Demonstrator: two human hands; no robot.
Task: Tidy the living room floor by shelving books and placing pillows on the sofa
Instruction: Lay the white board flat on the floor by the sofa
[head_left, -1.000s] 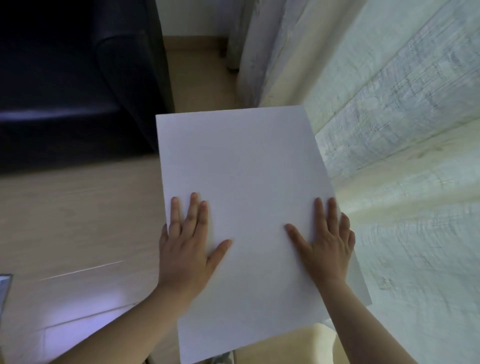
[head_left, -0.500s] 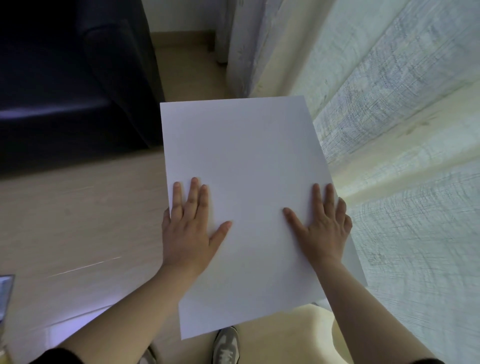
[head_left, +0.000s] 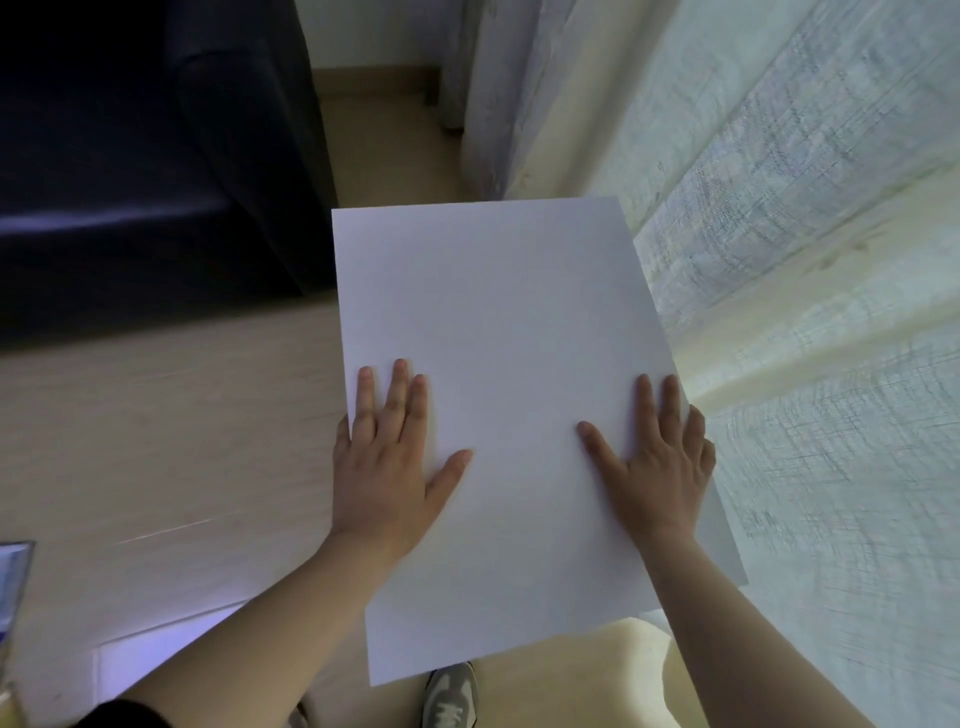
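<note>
The left hand (head_left: 387, 460) and right hand (head_left: 658, 462) lie flat (thumbs splayed inward).

A flat white book (head_left: 493, 322) fills the centre of the frame. The left grip (head_left: 387, 467) and right grip (head_left: 657, 462) lie flat on it with fingers spread. A dark sofa (head_left: 130, 182) is at upper left, a pale curtain (head_left: 805, 260) at right, and a shoe (head_left: 449, 699) at the bottom edge.

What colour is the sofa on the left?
The sofa is very dark, almost black, with a faint sheen; the head view shows it.
</note>
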